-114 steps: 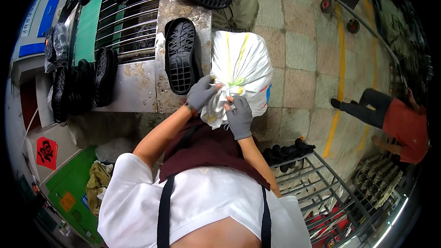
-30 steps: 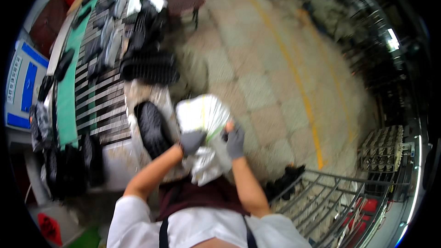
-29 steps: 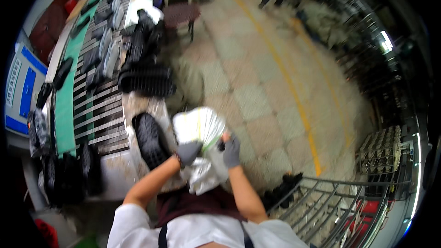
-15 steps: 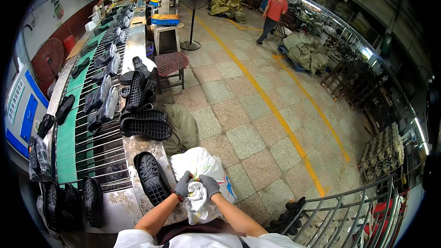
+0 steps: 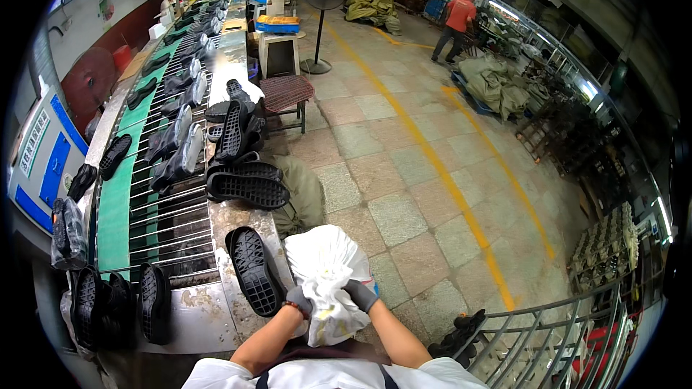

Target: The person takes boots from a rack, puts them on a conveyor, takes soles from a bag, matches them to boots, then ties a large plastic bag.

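A full white sack (image 5: 326,266) with yellow stripes stands just in front of me, beside the metal worktable (image 5: 238,299). Both my hands wear grey gloves and grip the sack's gathered neck. My left hand (image 5: 298,300) holds it on the table side, my right hand (image 5: 358,293) on the floor side. A black shoe sole (image 5: 252,270) lies tread-up on the table edge, right next to my left hand.
More black soles (image 5: 247,189) are piled further along the table, and soles and shoes ride a green roller conveyor (image 5: 162,145) on the left. A metal rack (image 5: 555,338) stands at lower right. Olive sacks (image 5: 301,191), a stool (image 5: 285,94) and a distant person in orange (image 5: 456,20) share the tiled floor.
The view has swung up from looking straight down at the sack to take in the long hall. Both hands have stayed gripping the sack's neck.
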Demonstrator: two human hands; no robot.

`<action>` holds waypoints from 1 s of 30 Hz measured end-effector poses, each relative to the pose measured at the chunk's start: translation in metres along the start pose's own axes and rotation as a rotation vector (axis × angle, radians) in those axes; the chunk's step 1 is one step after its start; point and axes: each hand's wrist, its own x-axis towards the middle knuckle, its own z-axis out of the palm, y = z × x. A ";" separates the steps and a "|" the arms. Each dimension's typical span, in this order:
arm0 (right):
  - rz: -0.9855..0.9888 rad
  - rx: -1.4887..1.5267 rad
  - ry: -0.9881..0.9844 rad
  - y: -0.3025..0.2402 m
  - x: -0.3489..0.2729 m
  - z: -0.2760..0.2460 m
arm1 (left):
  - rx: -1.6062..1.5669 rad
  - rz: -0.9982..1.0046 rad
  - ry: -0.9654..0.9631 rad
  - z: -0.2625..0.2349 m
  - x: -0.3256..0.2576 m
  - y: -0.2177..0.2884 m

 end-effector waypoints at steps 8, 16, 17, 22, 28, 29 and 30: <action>0.654 1.563 0.504 -0.077 -0.053 0.121 | -0.143 -0.076 -0.683 0.104 -0.122 0.037; -0.018 0.887 0.250 -0.309 0.055 -0.056 | 0.993 1.212 -0.356 0.145 -0.314 0.167; -0.136 1.041 0.274 -0.308 0.050 -0.080 | 0.911 1.120 -0.316 0.139 -0.352 0.166; -0.089 1.200 -0.004 -0.379 0.023 -0.114 | 0.993 1.582 -0.290 0.133 -0.381 0.113; 0.135 1.256 -0.251 -0.360 -0.064 -0.028 | 1.347 1.326 -0.042 0.067 -0.407 0.025; 0.158 1.323 -0.181 -0.356 -0.078 -0.015 | 1.351 1.239 -0.072 0.051 -0.409 0.009; 0.176 1.389 -0.121 -0.355 -0.090 0.000 | 1.352 1.158 -0.090 0.033 -0.414 -0.010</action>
